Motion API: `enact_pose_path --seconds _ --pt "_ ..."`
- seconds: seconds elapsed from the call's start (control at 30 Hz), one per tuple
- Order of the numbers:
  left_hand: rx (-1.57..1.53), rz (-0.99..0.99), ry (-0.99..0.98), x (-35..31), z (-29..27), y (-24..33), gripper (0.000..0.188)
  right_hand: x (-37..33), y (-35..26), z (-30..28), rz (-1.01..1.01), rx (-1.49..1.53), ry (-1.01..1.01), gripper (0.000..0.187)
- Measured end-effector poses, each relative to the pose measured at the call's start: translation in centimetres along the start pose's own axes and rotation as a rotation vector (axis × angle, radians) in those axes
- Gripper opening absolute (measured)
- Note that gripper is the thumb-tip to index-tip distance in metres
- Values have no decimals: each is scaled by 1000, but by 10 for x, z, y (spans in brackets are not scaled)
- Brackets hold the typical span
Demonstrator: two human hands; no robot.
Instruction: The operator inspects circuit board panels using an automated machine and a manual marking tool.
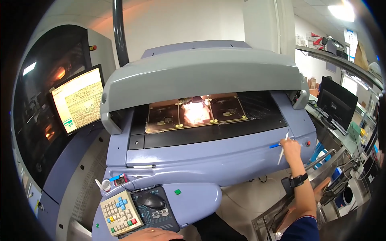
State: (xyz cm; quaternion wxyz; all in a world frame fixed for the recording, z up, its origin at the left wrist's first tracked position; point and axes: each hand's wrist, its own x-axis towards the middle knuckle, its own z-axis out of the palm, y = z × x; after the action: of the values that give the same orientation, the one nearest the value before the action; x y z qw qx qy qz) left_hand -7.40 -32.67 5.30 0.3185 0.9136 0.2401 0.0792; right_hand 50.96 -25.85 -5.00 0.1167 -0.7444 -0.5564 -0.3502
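thin white stick-like tool, perhaps a swab or pen, is pinched in the right hand at the right end of the front ledge of a large grey-blue inspection machine, beside a short blue marker lying on that ledge and just left of a small red button.

risk, as a judgement: the tool's upper tip stands close to the machine's open bay, where dark circuit panels lie under a bright glare; a slip could send it onto them. the hand's heel is also near the red button and could press it by accident.

pose: the right arm reaches up and out from the lower right, wrist with a black band bent, fingers closed round the tool. the left hand rests flat at the machine's lower front shelf, below a beige keypad with coloured keys and a black mouse; only its back shows, so whether its fingers hold anything cannot be told.
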Motion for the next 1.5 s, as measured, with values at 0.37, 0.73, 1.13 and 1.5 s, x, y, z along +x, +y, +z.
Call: enact_pose_path --seconds 0.37,0.73,1.13,1.5 --pt "-138 26 -101 18 12 -26 37 14 34 -7 -162 291 -82 9" --pt "-423 -127 -119 36 17 -43 38 12 0 -35 -234 609 -35 14" --pt "-356 -95 246 129 -9 -44 36 39 -201 -145 -880 1043 66 19" --pt "-535 71 507 149 -27 -72 34 57 -230 -129 -54 2172 -33 49"
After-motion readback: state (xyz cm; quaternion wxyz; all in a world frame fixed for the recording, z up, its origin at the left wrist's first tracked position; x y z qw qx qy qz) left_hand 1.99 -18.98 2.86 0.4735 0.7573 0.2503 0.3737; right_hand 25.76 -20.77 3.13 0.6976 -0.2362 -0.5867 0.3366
